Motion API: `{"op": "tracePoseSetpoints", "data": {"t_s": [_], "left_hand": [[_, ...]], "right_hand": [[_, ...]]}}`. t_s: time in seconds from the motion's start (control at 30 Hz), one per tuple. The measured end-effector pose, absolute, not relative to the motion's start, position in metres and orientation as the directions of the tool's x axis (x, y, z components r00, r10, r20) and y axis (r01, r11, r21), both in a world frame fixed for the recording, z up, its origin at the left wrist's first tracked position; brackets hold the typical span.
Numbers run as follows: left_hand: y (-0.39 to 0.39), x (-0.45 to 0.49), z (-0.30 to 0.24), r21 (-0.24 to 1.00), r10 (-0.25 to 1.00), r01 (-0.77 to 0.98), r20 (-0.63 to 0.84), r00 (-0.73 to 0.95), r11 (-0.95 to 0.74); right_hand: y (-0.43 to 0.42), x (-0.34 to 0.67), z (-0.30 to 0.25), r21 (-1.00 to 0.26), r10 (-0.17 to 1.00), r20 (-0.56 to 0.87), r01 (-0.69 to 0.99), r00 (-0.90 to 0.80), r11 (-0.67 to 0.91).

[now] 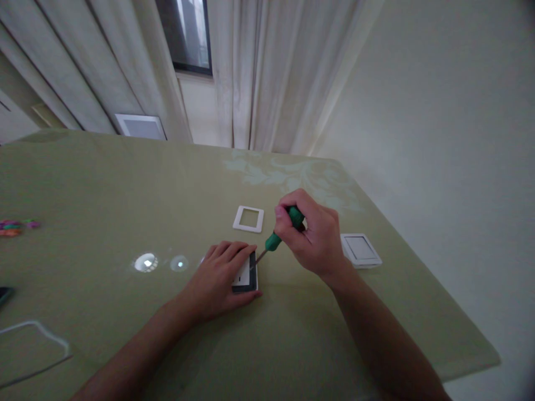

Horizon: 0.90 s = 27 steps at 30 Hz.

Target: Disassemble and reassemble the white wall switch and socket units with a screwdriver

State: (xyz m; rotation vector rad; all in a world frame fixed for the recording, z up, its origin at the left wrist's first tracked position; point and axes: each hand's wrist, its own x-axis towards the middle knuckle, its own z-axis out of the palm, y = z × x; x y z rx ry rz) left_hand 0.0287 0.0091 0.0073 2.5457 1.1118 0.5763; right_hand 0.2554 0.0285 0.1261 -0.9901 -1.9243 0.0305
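Observation:
My right hand [311, 234] is wrapped round the green handle of a screwdriver [273, 241], its shaft slanting down to the left. The tip meets the right edge area of a small white socket or switch panel with a dark rim [253, 284]. Fingers of my left hand [217, 278] grip this panel from above and below, covering its left part. Just beyond lies a flat white square frame [238, 223]. Beside my right wrist sits a second white square panel [363, 252], partly behind the wrist.
A white cable [42, 326] curves at the lower left, near a dark object [5, 295] cut by the picture edge. Small colourful items [12, 226] lie far left. Light reflections show on the green tabletop [104, 211]. Curtains and a wall stand behind and right.

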Motion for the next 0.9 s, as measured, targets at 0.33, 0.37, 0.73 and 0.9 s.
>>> {"op": "tracePoseSetpoints", "data": {"t_s": [0.33, 0.37, 0.73, 0.9], "left_hand": [[0.009, 0.029, 0.008, 0.425, 0.747, 0.626, 0.234, 0.622, -0.654], [0.009, 0.029, 0.008, 0.426, 0.749, 0.627, 0.234, 0.62, -0.652], [0.009, 0.029, 0.008, 0.41, 0.735, 0.619, 0.253, 0.629, -0.67], [0.008, 0.031, 0.009, 0.406, 0.735, 0.621, 0.248, 0.631, -0.67]], "right_hand": [[0.03, 0.255, 0.124, -0.38, 0.658, 0.686, 0.62, -0.309, 0.687], [0.029, 0.256, 0.126, -0.388, 0.661, 0.675, 0.606, -0.327, 0.695], [0.021, 0.256, 0.141, -0.425, 0.736, 0.527, 0.619, -0.425, 0.661], [0.022, 0.255, 0.138, -0.52, 0.67, 0.491, 0.43, -0.557, 0.738]]}}
